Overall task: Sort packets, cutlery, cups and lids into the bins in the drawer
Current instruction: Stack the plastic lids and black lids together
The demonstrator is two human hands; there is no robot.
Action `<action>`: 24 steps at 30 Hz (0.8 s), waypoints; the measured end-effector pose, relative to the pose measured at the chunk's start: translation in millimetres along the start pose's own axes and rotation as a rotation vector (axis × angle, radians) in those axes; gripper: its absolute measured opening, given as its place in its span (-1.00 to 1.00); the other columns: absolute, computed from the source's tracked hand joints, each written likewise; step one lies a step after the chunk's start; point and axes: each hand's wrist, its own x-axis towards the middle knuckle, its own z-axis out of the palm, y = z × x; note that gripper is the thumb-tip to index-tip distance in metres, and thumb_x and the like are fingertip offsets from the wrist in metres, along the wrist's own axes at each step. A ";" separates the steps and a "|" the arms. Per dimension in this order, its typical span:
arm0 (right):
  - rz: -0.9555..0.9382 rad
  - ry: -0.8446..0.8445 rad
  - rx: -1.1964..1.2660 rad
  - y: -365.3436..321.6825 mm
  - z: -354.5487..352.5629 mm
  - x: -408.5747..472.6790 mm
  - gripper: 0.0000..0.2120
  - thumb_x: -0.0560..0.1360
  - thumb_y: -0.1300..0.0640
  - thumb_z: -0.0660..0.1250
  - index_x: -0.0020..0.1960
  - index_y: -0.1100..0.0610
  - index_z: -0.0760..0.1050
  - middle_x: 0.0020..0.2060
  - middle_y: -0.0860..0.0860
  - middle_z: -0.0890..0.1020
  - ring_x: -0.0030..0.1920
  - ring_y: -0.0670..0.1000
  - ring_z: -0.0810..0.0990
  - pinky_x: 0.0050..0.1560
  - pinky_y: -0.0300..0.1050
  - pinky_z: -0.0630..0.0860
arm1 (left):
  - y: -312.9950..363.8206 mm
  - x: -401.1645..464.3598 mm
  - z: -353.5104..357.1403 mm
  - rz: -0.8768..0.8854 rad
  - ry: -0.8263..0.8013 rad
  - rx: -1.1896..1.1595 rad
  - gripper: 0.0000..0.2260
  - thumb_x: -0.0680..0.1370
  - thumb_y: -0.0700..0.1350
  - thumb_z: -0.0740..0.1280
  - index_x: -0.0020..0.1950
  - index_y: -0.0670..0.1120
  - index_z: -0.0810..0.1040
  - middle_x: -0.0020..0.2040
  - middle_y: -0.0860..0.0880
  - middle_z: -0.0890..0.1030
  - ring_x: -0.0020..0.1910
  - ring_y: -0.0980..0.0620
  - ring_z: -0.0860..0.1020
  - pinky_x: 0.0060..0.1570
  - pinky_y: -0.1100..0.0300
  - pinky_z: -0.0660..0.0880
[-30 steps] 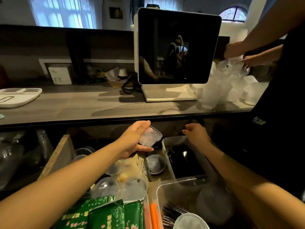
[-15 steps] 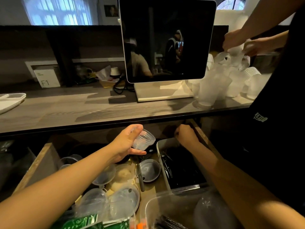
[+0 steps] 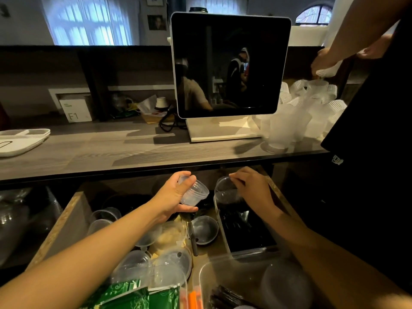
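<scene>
Looking down from the head camera, the left hand (image 3: 176, 197) was closed around a small clear cup (image 3: 194, 192) at the centre of the frame, thumb below and fingers over its base, the cup tipped on its side above the open drawer (image 3: 60, 226). Just right of it, the right hand (image 3: 252, 188) pinched a clear lid (image 3: 225, 190) by its upper rim, over the far end of a clear bin (image 3: 223, 228) holding black cutlery (image 3: 243, 228). Loose clear lids and cups (image 3: 171, 262) lay in the lower centre, with green packets (image 3: 133, 295) at the bottom edge. Higher up, a dark screen (image 3: 229, 63) stood on the wooden counter (image 3: 111, 150), and frosted cups (image 3: 289, 121) crowded the right, where another person's hand (image 3: 323, 61) reached
</scene>
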 end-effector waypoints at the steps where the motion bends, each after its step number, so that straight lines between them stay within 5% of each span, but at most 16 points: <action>1: -0.003 0.030 0.027 -6.3 -3.7 -4.8 -0.84 0.54 0.15 0.37 0.08 0.12 0.66 -0.03 -0.03 0.62 -0.07 -0.09 0.58 0.06 -0.23 0.55 | 0.8 -3.6 -0.7 0.001 0.007 -0.002 -0.43 0.39 0.11 0.43 0.37 0.04 0.42 0.40 -0.11 0.38 0.26 -0.10 0.49 -0.08 -0.13 0.65; 4: 0.027 0.145 0.184 -28.1 -19.1 -16.8 -0.87 0.52 0.21 0.39 0.05 0.14 0.66 -0.07 -0.05 0.62 -0.10 -0.14 0.58 -0.02 -0.42 0.50 | 5.7 -19.1 -3.4 0.014 0.003 0.028 -0.37 0.36 0.07 0.47 0.41 0.05 0.41 0.39 -0.09 0.39 0.28 -0.09 0.48 -0.02 -0.20 0.64; 8: 0.142 0.249 0.414 -65.0 -37.5 -26.7 -0.85 0.52 0.24 0.38 0.06 0.15 0.66 -0.10 -0.03 0.67 -0.06 -0.08 0.63 0.02 -0.24 0.58 | 21.9 -51.1 -4.2 0.047 -0.053 0.024 -0.44 0.37 -0.05 0.48 0.35 0.04 0.43 0.32 -0.08 0.48 0.25 -0.02 0.52 0.00 -0.20 0.64; 15: 0.318 0.070 0.740 -137.5 -45.1 -41.5 -0.84 0.50 0.28 0.37 -0.04 0.10 0.69 -0.24 -0.07 0.69 -0.19 -0.12 0.67 -0.18 -0.26 0.61 | 39.9 -100.0 -13.1 0.124 -0.088 0.022 -0.39 0.41 0.32 0.38 0.34 0.00 0.48 0.37 -0.08 0.49 0.35 -0.12 0.49 -0.05 -0.21 0.63; 24: 0.354 -0.042 0.858 -209.0 -9.1 -70.6 -0.80 0.57 0.17 0.27 -0.10 0.05 0.67 -0.19 -0.02 0.69 -0.13 -0.08 0.62 -0.12 -0.21 0.51 | 43.2 -150.9 -30.5 0.227 0.054 0.145 -0.73 0.60 0.12 0.28 0.30 0.19 0.47 0.36 -0.06 0.45 0.29 -0.12 0.51 -0.09 -0.13 0.66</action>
